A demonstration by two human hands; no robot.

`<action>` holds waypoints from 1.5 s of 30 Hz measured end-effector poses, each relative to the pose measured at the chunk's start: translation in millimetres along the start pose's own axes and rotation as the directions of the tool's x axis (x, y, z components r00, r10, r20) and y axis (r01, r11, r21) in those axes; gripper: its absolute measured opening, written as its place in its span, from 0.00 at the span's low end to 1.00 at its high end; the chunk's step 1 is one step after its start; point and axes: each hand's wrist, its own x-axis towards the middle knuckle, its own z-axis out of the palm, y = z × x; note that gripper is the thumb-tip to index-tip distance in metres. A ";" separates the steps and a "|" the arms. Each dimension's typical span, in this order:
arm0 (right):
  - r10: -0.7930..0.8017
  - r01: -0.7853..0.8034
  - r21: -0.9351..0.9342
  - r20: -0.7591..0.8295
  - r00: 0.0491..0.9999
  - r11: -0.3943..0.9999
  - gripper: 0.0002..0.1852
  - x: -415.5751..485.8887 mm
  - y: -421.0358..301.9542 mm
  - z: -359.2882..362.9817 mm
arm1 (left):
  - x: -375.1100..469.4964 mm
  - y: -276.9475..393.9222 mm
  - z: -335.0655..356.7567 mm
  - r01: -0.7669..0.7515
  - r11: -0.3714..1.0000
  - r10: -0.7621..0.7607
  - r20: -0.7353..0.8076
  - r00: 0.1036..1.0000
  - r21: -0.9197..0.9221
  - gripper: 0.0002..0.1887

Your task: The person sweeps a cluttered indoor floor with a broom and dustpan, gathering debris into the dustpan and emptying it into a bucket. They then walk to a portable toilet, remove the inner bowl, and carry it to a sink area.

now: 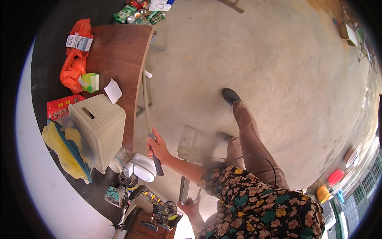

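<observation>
My right hand point(158, 148) grips the dark grey sleeve of a long pole point(146, 104). The pole runs along the edge of a brown wooden table point(119, 44), and its far end is hidden at that edge. Lower in the picture, my left hand point(190, 206) closes around the end of a grey bar point(184, 189). Beyond this bar, a pale box-like frame point(187, 142) stands low over the floor; whether the two are joined cannot be told. A beige woven-pattern plastic basket point(103, 122) lies on the table, tipped on its side.
Red plastic bags point(73, 71), a green packet point(91, 82) and white paper point(113, 91) lie on the table. Green cans point(125, 13) are heaped beyond it. A child's scooter point(155, 200) and a white lidded bin point(144, 167) stand nearby. Several basins point(336, 177) line the right side.
</observation>
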 end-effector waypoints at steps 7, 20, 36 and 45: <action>0.050 -0.048 -0.064 0.020 0.999 0.997 0.34 -33.3 -17.7 -19.9 | -10.7 -3.0 6.3 -0.192 0.967 0.164 0.167 0.972 0.166 0.21; -0.216 0.127 -0.486 -0.132 0.967 0.865 0.34 -10.1 -27.1 0.1 | -13.4 2.5 33.2 -0.325 0.851 0.320 0.083 0.944 0.412 0.16; 0.122 -0.137 -0.367 -0.064 0.990 0.920 0.33 -110.8 -94.7 -53.8 | -12.5 11.0 58.9 -0.087 0.982 0.076 0.074 0.994 0.169 0.16; 0.134 -0.208 -0.730 -0.159 0.978 0.651 0.30 -240.0 -223.5 -87.6 | -18.6 22.6 78.5 -0.058 0.980 0.043 0.081 0.996 0.189 0.17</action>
